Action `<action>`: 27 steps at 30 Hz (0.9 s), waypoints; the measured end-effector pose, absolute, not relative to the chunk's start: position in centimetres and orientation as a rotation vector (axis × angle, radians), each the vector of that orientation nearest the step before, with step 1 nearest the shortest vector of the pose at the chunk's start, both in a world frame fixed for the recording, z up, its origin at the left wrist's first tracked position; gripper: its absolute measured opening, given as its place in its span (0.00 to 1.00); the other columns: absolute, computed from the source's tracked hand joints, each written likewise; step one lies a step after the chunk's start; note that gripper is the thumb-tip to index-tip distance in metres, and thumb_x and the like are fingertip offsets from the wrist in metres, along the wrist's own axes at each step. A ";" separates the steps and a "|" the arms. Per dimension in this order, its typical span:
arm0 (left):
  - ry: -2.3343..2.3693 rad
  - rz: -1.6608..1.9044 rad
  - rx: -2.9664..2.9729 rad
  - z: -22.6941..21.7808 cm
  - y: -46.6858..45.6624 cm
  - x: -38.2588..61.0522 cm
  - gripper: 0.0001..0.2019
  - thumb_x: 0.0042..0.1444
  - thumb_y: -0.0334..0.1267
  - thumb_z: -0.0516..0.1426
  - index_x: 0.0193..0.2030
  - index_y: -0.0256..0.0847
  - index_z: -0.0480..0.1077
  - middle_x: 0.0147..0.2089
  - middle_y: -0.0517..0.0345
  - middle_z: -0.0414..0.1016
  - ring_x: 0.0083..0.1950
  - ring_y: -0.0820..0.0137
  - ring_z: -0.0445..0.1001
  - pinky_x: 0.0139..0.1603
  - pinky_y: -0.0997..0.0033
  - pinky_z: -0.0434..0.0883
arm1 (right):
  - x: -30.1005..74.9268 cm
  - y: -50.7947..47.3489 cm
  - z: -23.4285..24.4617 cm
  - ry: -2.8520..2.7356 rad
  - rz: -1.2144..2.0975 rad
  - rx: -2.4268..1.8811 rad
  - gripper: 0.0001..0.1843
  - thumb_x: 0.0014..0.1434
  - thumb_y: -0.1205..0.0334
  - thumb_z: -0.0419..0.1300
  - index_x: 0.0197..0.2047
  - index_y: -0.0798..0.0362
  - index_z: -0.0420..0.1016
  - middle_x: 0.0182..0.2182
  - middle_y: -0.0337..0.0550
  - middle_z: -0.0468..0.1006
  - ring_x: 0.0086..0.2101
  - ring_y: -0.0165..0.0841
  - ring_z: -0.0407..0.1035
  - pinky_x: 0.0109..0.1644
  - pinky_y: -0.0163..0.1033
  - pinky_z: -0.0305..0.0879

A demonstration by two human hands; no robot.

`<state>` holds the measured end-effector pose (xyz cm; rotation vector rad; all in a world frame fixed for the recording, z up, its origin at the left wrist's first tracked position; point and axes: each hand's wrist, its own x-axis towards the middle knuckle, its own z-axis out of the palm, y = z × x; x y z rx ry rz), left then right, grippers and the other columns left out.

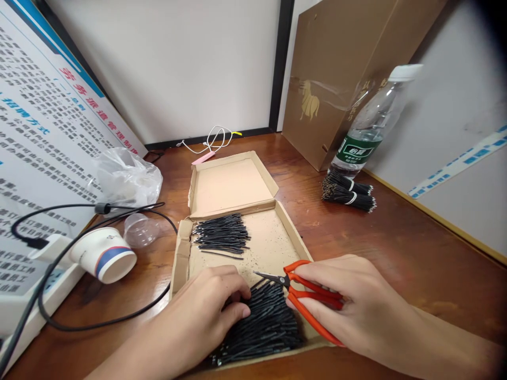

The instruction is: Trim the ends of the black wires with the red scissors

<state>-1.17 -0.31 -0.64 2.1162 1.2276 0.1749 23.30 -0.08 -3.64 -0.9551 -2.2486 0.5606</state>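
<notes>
A shallow open cardboard box (pixel 273 240) lies on the wooden table. Inside it, a big heap of thin black wire pieces (pixel 265 322) fills the near end and a smaller pile of black wire pieces (pixel 222 233) lies at the far left. My left hand (pixel 209 306) rests on the near heap with its fingers curled down into the wires. My right hand (pixel 344 301) is closed on red-handled snips (pixel 309 295), whose small dark blades point left over the heap, close to my left fingertips.
Two tied bundles of black wires (pixel 348 192) lie by a clear plastic water bottle (pixel 368 124) and a brown gift box (pixel 336 68) at the right. A tipped paper cup (pixel 105 256), a black cable (pixel 79 211), a plastic bag (pixel 124 177) and a printed board (pixel 43 137) crowd the left.
</notes>
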 end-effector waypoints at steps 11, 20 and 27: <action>1.340 0.172 2.008 0.5 -0.6 -0.4 0.06 0.62 0.30 0.54 0.34 0.42 0.68 0.36 0.62 0.74 0.41 0.66 0.70 0.41 0.69 0.63 | 23.4 -0.3 -3.4 -2.246 0.551 -0.966 0.08 0.58 0.73 0.55 0.29 0.52 0.67 0.20 0.30 0.56 0.22 0.27 0.45 0.25 0.35 0.47; 1.327 0.358 1.783 0.8 -0.4 -0.8 0.06 0.64 0.35 0.50 0.39 0.43 0.67 0.32 0.62 0.73 0.36 0.67 0.70 0.37 0.70 0.64 | 23.5 -0.3 -2.7 -2.256 0.664 -0.946 0.13 0.56 0.73 0.56 0.25 0.51 0.57 0.20 0.29 0.49 0.21 0.26 0.41 0.24 0.34 0.44; 1.288 0.317 1.834 1.3 -0.2 -0.4 0.11 0.66 0.39 0.50 0.35 0.42 0.69 0.28 0.63 0.71 0.33 0.69 0.68 0.35 0.72 0.63 | 23.3 -0.4 -2.6 -2.264 0.688 -1.047 0.15 0.56 0.72 0.57 0.24 0.51 0.55 0.20 0.28 0.50 0.21 0.26 0.42 0.24 0.34 0.43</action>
